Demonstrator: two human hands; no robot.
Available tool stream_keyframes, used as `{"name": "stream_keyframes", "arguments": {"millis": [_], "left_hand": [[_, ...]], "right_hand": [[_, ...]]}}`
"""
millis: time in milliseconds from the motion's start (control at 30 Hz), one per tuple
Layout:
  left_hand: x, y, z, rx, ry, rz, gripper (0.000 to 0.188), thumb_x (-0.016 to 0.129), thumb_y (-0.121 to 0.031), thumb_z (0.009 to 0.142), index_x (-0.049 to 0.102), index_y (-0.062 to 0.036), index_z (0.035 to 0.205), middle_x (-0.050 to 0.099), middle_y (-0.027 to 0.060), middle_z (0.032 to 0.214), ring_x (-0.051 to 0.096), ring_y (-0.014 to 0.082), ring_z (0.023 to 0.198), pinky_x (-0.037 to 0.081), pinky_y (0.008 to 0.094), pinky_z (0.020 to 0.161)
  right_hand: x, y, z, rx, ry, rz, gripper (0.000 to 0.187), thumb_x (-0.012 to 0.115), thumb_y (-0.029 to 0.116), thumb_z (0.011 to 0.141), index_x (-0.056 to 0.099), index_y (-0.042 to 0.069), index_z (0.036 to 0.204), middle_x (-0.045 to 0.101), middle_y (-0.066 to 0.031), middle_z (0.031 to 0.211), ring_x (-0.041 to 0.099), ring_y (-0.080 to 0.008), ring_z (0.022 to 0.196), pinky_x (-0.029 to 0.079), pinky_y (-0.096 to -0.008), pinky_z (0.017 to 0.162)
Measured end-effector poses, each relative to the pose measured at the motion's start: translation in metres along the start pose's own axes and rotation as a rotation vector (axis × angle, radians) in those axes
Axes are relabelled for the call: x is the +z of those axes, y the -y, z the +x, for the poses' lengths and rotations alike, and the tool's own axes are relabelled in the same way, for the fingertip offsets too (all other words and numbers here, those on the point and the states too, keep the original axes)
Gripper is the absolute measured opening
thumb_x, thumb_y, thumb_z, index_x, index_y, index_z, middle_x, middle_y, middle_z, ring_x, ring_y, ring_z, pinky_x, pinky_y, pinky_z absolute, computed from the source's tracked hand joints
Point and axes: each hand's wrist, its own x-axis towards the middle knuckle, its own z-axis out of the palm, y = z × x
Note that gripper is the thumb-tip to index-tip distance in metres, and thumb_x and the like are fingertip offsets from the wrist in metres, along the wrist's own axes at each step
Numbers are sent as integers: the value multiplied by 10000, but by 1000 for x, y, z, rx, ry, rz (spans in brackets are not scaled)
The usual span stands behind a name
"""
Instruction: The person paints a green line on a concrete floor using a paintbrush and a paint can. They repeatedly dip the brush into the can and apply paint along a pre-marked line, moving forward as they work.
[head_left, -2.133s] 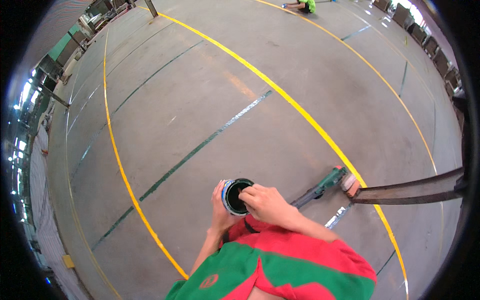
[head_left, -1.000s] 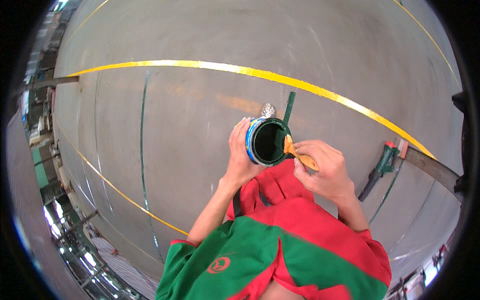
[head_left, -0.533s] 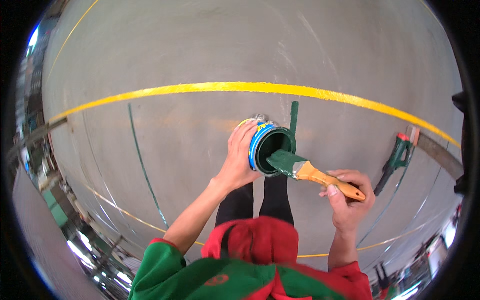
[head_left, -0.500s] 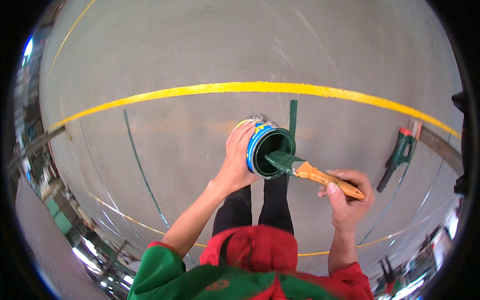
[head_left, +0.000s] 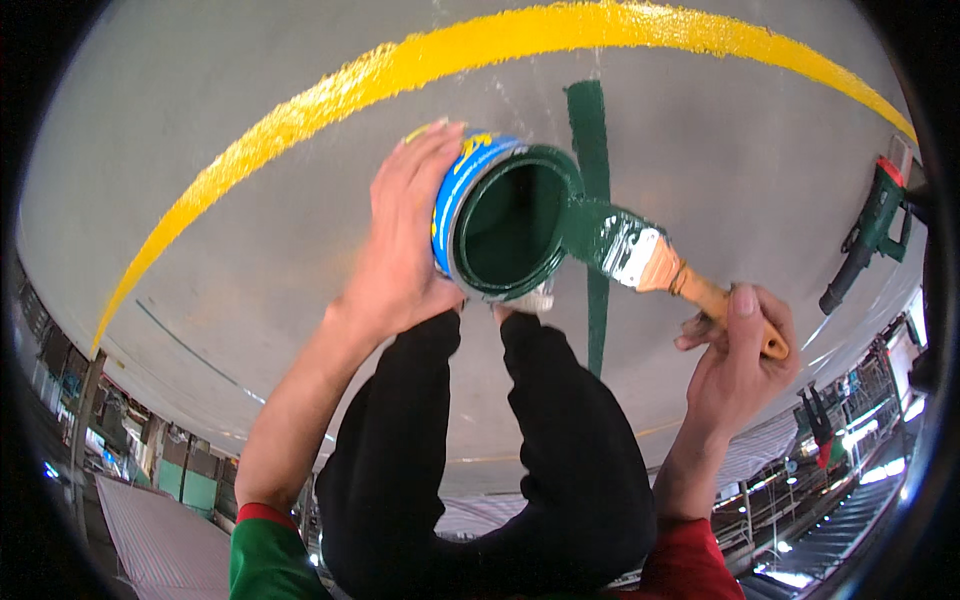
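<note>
A blue paint can [head_left: 480, 165] is tilted toward me, dark green paint coating its inside and rim. My left hand [head_left: 405, 225] is closed around the can's left side. In my right hand [head_left: 745, 350] is a paintbrush [head_left: 690, 285], pinched near the end of its orange-brown handle. Wet green bristles touch the can's right rim. Beneath and beyond the can, a green painted stripe [head_left: 588, 130] runs along the grey floor [head_left: 320, 200].
A broad yellow line [head_left: 480, 40] curves across the floor ahead. To the right lies a dark green blower-like tool [head_left: 880, 225] with a red end. My legs [head_left: 400, 430] are bent below the can. Another person [head_left: 820, 425] stands far off at lower right.
I have crouched lower, so the floor and stripes look closer. The brush has come from inside the can to its right rim, still in my right hand.
</note>
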Motion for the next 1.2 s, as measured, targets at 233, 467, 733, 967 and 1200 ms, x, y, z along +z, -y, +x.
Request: {"name": "stream_keyframes", "arguments": {"millis": [233,467,733,967,1200], "left_hand": [[46,45,32,0,-8,-94,1196,989,-221,600,302,-61,1566,416,222,1570,394,447,1468,277,585,1232],[54,82,45,11,-94,-217,1261,1018,-245,594,271,-42,1590,371,197,1598,398,366,1483,320,478,1242],[14,107,-26,-307,-228,-73,1251,1022,-255,612,263,-52,1586,403,166,1553,445,306,1440,349,450,1232],[15,108,-77,-457,-220,-4,1284,1009,-311,617,219,-40,1591,398,165,1546,432,303,1445,341,464,1229],[15,96,-81,-456,-208,-44,1355,1010,-337,597,174,-30,1618,334,187,1607,381,316,1494,302,473,1252]], "right_hand": [[-10,-65,27,-225,144,204,245,704,81,936,623,-55,1123,685,-211,925,736,-279,762,625,-357,624],[-12,-122,42,-410,152,159,269,803,105,825,698,1,1050,716,-249,1078,730,-284,905,594,-351,775],[52,-169,93,-766,22,-286,272,794,-48,784,754,13,1046,742,-203,1106,741,-279,953,606,-351,796],[83,-189,105,-816,37,-268,308,826,-62,760,765,18,1051,741,-180,1115,741,-268,946,610,-346,801],[85,-195,112,-833,40,-294,310,829,-69,760,766,19,1050,739,-174,1127,740,-272,947,612,-348,800]]}}
